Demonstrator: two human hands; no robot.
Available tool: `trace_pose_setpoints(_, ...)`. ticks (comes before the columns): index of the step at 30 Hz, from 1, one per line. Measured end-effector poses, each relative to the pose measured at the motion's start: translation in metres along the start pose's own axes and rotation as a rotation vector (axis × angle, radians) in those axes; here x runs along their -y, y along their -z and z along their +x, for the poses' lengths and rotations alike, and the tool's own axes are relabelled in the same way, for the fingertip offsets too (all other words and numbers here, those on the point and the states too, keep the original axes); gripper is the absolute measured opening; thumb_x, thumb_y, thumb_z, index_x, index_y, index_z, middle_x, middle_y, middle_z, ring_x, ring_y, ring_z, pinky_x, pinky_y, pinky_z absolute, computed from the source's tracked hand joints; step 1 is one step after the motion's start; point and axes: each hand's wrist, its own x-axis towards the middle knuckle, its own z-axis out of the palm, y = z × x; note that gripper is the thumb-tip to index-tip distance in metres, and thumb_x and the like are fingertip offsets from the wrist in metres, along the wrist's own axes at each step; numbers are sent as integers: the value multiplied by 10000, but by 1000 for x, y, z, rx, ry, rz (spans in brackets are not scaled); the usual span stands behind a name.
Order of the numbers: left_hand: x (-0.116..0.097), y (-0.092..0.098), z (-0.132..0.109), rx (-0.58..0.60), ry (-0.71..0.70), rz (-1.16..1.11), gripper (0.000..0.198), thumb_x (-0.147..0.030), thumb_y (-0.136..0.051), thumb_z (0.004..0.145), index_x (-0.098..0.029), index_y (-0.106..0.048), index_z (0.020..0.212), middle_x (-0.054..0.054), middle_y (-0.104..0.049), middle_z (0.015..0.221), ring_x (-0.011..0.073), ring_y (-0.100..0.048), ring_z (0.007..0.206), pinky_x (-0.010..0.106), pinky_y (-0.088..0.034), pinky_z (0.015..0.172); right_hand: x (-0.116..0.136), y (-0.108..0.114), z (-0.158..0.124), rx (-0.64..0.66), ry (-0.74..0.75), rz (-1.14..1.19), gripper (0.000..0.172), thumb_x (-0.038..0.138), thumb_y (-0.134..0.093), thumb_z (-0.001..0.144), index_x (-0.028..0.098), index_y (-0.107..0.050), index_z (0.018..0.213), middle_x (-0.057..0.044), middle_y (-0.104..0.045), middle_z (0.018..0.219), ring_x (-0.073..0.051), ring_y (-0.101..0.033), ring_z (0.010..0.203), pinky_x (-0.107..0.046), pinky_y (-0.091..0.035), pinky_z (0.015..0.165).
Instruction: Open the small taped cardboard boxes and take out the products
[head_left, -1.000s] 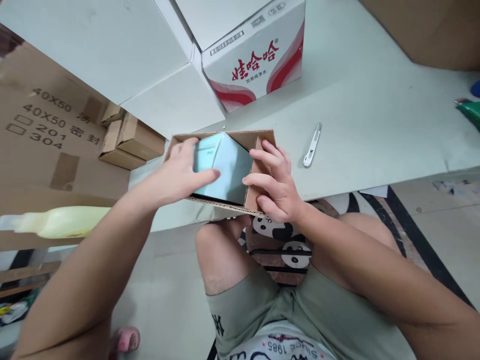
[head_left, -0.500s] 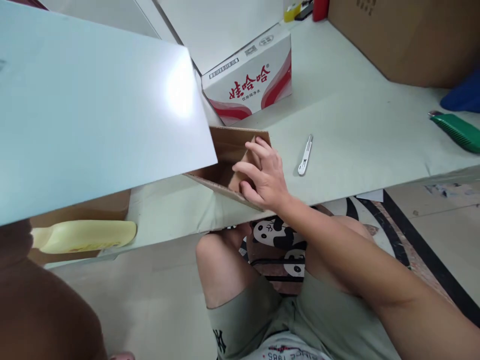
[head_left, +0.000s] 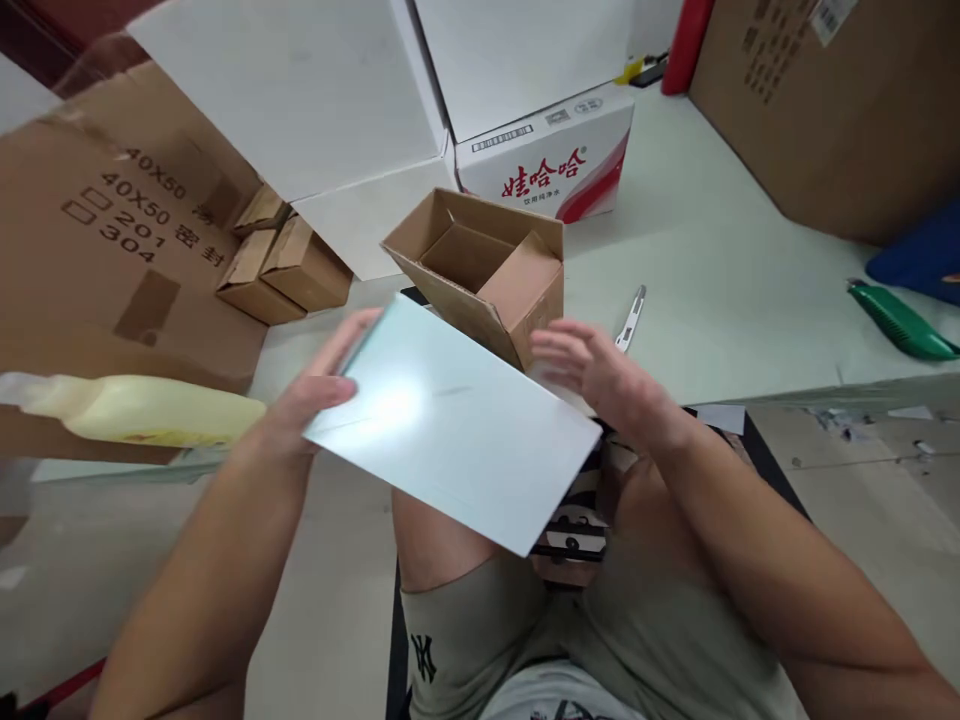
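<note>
Fingers of the left hand (head_left: 311, 395) are gripping a corner of the flat, pale blue box (head_left: 457, 430) over the lap. The right hand (head_left: 600, 375) is hovering open beside it (a bit blurry). The open brown cardboard carton (head_left: 487, 270) is sitting just behind, at the pale table's (head_left: 712, 270) edge. To go in, the box would need tipping on edge, I think.
</note>
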Motion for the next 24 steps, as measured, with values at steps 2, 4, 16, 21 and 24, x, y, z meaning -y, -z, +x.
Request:
trace_pose_setpoints(2,7,-9,0,228,128,-42,753,-575,-845,646,-217,-647,1278,126,-701,1193,316,-710,989,335,-593,665,5,-13,-21,217,-149,4,1066,882,-695,769,367,-299,1614,-108,-288,1757,-358,-307,1627,-571,-320,1293)
trace_pose_setpoints(4,9,-15,0,372,210,-7,783,-562,-795,694,-228,-584,1371,123,-690,1221,303,-696,986,337,-581,696,2,-26,-37,307,-244,-23,1208,781,-804,752,341,-168,1680,-129,-189,1789,-368,-233,1653,-568,-252,1320)
trace_pose_setpoints(16,21,-44,10,587,409,200,470,-570,-704,768,-283,-752,1138,29,-751,1106,249,-671,979,282,-514,701,-67,-58,-89,237,-640,428,927,706,-845,664,226,-574,1409,-100,-756,1162,-284,-740,1021,-469,-598,957)
trace_pose_setpoints(21,48,-27,-35,21,98,77,676,-652,-740,800,-281,-634,1355,110,-662,1408,363,-595,1375,471,-566,1060,-51,-55,-95,102,-660,334,1100,912,-699,636,208,-561,1469,-180,-736,1283,-392,-721,1184,-589,-606,971)
trace_pose_setpoints(24,87,-53,-96,-221,30,-3,771,-658,-792,785,-312,-555,1431,106,-550,1553,394,-452,1526,561,-432,1247,-37,-75,-93,-100,-521,-79,1202,799,-800,667,250,-356,1641,-190,-557,1563,-414,-537,1462,-648,-446,1201)
